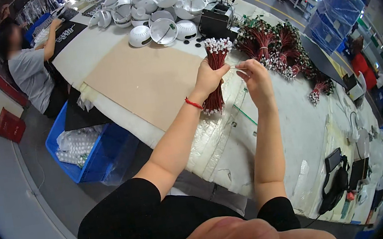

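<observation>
My left hand (pixel 208 78) is wrapped round the middle of an upright bundle of red wires (pixel 215 100). White plug connectors (pixel 217 45) crowd its top end, and more pale ends show at the bottom. Just right of the bundle, my right hand (pixel 255 76) is closed in a pinch on a thin pale strand (pixel 234 66). The strand runs across to the left thumb; whether it is a band or a tie, I cannot tell. Both hands are held above the white-covered table (pixel 288 131).
Several tied bundles of red wires (pixel 266 43) lie at the back right, near a black box (pixel 215 21). White dome-shaped housings (pixel 164 31) are heaped at the far side, beyond a brown board (pixel 143 73). A blue bin (pixel 61 130) stands left; another person (pixel 33 77) sits farther left.
</observation>
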{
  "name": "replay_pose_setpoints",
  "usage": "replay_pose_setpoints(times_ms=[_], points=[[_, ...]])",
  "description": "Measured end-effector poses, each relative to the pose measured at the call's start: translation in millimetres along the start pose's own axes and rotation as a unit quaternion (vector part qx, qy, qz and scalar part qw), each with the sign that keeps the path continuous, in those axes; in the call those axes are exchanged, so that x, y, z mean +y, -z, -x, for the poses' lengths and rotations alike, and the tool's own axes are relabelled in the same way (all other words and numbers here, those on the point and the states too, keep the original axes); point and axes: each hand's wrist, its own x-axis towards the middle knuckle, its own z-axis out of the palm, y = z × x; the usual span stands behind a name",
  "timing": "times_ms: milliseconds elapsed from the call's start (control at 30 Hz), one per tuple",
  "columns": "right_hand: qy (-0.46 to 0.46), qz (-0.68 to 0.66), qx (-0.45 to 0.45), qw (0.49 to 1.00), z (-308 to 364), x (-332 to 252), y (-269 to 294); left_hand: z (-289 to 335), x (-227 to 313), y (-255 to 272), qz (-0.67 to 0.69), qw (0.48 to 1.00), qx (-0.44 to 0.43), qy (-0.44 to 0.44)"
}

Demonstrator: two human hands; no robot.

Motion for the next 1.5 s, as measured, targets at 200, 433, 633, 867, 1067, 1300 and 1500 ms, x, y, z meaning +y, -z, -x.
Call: replay_pose_setpoints(times_ms=[200,433,633,867,1067,1300,1500], points=[[-0.013,-0.143,-0.047,0.989,-1,-4,13,6,15,-7,0.038,0.998,-0.041,0.018],[-0.05,-0.095,-0.035,0.994,-2,-4,9,16,32,-8,0.105,0.978,-0.144,0.106],[-0.097,-0.106,-0.038,0.989,-2,-2,9,10,14,-9,0.316,0.91,-0.16,0.215],[-0.139,-0.089,-0.035,0.986,-1,3,8,7,13,-1,0.382,0.863,-0.178,0.277],[-0.192,-0.05,-0.049,0.979,-4,8,15,5,6,1,0.376,0.85,-0.231,0.289],[-0.242,-0.146,-0.093,0.955,-9,8,30,9,11,1,0.376,0.841,-0.262,0.287],[-0.266,-0.256,-0.088,0.925,-12,2,37,11,14,0,0.508,0.72,-0.377,0.285]])
